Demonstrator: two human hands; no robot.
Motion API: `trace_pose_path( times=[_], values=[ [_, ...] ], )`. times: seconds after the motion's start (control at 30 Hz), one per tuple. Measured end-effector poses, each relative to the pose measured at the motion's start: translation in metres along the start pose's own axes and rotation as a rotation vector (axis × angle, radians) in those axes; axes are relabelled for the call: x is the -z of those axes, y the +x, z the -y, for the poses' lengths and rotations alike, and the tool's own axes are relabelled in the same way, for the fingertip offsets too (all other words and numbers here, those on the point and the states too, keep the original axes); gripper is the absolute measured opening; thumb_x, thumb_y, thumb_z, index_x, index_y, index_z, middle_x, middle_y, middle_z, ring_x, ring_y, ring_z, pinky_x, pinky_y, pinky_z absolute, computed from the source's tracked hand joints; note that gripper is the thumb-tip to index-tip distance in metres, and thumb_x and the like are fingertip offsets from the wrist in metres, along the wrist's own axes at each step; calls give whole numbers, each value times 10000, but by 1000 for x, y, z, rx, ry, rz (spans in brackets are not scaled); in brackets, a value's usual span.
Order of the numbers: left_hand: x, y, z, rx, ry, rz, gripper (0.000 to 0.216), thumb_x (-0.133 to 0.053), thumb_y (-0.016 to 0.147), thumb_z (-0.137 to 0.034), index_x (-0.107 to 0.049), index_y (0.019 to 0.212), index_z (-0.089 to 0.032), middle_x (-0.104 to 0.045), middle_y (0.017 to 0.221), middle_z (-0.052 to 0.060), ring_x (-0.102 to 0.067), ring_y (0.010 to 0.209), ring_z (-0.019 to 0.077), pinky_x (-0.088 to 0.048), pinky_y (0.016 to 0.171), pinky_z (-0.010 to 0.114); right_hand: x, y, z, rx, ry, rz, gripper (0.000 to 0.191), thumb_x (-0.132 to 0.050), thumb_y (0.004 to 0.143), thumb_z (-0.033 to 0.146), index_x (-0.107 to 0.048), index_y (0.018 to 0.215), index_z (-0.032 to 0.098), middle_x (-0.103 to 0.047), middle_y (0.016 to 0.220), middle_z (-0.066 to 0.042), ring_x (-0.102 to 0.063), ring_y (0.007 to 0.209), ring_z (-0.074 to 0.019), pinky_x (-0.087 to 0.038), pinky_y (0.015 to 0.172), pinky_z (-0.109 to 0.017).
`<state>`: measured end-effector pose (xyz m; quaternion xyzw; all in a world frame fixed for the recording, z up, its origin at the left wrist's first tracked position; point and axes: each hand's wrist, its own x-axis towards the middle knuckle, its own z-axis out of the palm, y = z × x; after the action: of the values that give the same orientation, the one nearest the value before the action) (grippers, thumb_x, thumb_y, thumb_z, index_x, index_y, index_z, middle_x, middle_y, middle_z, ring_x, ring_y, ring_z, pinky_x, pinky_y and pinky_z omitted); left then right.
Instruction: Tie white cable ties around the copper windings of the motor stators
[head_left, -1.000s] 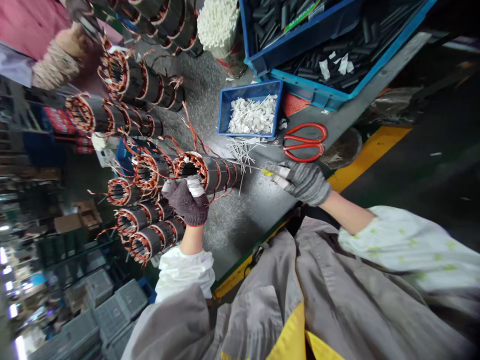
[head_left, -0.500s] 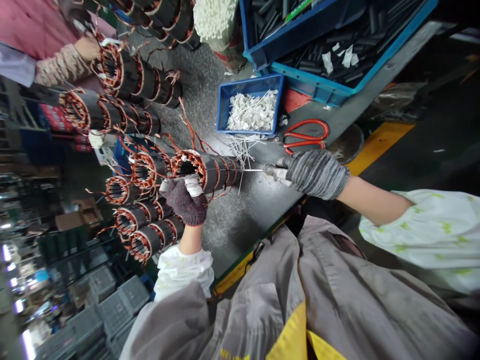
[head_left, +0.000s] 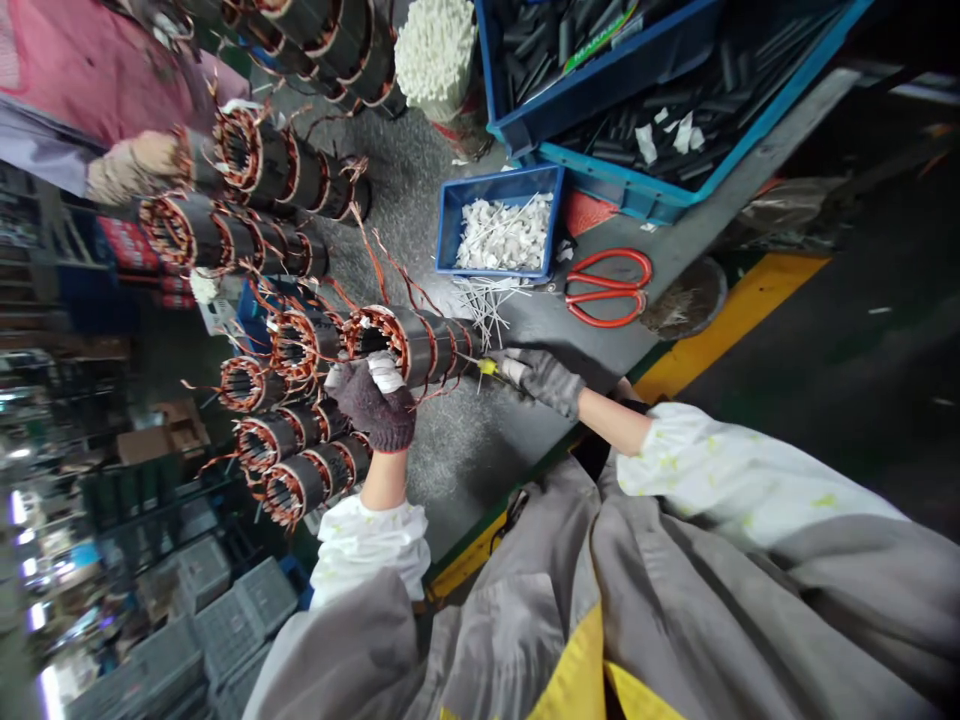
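A motor stator (head_left: 435, 345) with orange copper windings lies on the grey workbench (head_left: 465, 450), its open end facing left. My left hand (head_left: 375, 400), in a dark knit glove with white-wrapped fingertips, is closed on the near rim of that end. At the stator's right end, my right hand (head_left: 544, 378), in a grey glove, is closed around a small tool with a yellow part (head_left: 487, 367). A thin tip from the tool reaches to the stator; its kind is unclear. Loose white ties (head_left: 486, 305) lie just beyond the stator.
More stators (head_left: 300, 480) stand left and beyond. A blue tray (head_left: 501, 265) holds white scraps. Red-handled scissors (head_left: 609, 287) lie at right. Blue bins (head_left: 660, 200) hold black tubes, beside a bundle of white sticks (head_left: 435, 55). A co-worker's sleeved arm (head_left: 127, 170) is at upper left.
My right hand has moved left to the stator's end; the white strand stretched from it is gone from view and a yellow tool shows instead. My left hand stays at the rim.
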<state>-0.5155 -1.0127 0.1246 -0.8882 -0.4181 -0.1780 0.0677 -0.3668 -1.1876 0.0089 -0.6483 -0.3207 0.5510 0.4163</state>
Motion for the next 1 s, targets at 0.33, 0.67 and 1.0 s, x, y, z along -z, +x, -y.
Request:
trace_pose_path(
  times=[0.33,0.67,1.0],
  values=[
    [-4,-2,-1,-16,-7,-47,368,-354,941,-357,-554,659,-232,-616,712,74,-606,857,259,-415,985,455,34,-46,-42,156,-994,-82,456,-380,1061,377,-647,1413,262,-730,1299,-104,-682,1020,-261,-386,681,-317],
    [-4,-7,2,-60,-8,-14,400,-327,949,-378,-615,720,-221,-634,738,90,-598,877,276,-409,1018,511,-16,-11,-19,-63,-356,-154,417,-428,1052,378,-668,1346,206,-768,1165,-120,-721,865,-196,-514,741,-292],
    [52,22,-9,-157,-191,395,460,-348,1007,-481,-744,1003,-248,-802,985,47,-722,1028,246,-313,1221,512,48,-55,7,-99,-881,-316,463,-420,1037,419,-665,1371,213,-756,1169,-147,-733,900,-252,-537,769,-335]
  ],
)
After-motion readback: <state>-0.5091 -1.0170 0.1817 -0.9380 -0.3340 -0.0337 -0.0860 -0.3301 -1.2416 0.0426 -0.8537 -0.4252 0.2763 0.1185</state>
